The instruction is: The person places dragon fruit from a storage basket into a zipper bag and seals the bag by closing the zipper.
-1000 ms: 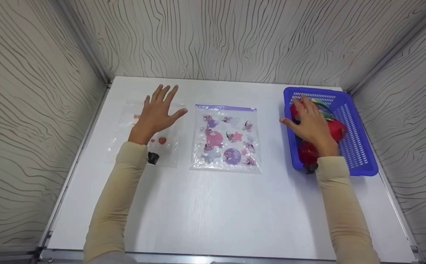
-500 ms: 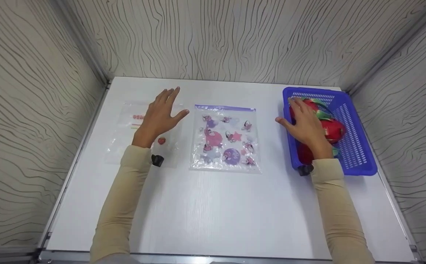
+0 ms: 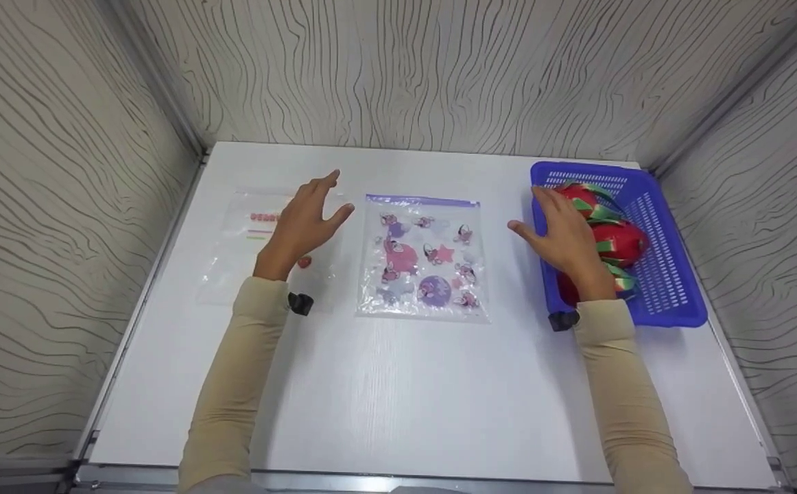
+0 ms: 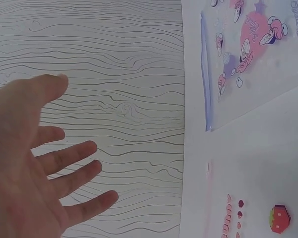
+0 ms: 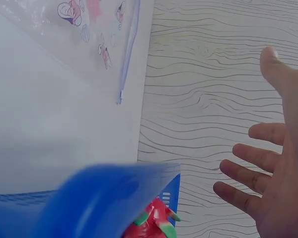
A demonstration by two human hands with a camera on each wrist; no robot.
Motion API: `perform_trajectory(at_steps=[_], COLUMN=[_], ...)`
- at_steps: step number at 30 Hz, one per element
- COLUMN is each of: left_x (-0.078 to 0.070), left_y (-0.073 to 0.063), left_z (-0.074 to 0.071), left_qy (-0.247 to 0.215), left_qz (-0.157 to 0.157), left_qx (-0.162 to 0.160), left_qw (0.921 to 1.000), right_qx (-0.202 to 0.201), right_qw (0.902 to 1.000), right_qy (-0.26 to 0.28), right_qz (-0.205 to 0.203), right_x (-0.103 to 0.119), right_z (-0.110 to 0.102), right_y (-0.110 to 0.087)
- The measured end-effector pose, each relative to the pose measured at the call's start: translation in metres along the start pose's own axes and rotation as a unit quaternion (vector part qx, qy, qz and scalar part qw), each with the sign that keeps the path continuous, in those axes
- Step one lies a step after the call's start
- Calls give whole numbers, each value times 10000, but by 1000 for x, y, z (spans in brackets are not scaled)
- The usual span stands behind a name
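My left hand (image 3: 302, 223) hovers with spread fingers over a clear plastic zip bag (image 3: 227, 274) printed with red lettering and a strawberry (image 4: 279, 218). It holds nothing. A second clear zip bag (image 3: 422, 261), with a purple zip strip and pink and purple cartoon prints, lies flat in the middle, to the right of that hand. Over the left side of a blue plastic basket (image 3: 676, 257) is my right hand (image 3: 566, 237), fingers extended and thumb apart, also holding nothing. Several red dragon fruits (image 3: 621, 245) with green leaf tips lie in the basket, partly hidden by this hand.
The white table (image 3: 371, 398) is closed in by wood-grain panels (image 3: 405, 75) at the back and both sides. A metal rail (image 3: 371, 482) runs along its front edge. A small black device (image 3: 300, 303) sits at each wrist.
Both hands have shifted slightly: the left a little to the right, the right a little to the left, uncovering more of the dragon fruits. Bags and basket stay in place.
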State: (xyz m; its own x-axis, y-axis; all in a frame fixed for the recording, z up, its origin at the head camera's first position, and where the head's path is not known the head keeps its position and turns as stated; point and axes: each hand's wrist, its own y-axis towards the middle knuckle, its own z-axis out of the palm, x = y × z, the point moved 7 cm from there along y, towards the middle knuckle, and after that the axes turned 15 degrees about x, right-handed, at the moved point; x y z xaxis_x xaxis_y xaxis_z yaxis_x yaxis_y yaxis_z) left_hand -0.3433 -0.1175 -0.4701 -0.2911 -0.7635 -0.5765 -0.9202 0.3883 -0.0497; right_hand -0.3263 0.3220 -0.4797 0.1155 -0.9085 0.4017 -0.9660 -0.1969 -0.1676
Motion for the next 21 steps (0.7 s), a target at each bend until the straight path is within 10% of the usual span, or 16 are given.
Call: perform_trajectory(at_steps=[21], left_x=[4], left_y=[1], left_z=[35], left_qy=[-892], left_qz=[75], left_qx=[189], left_qw=[9958], right_qx=[-37], right_qw=[9984], right_qy=[503], right_qz=[-258], right_x=[17], right_z=[31], right_y=[-2])
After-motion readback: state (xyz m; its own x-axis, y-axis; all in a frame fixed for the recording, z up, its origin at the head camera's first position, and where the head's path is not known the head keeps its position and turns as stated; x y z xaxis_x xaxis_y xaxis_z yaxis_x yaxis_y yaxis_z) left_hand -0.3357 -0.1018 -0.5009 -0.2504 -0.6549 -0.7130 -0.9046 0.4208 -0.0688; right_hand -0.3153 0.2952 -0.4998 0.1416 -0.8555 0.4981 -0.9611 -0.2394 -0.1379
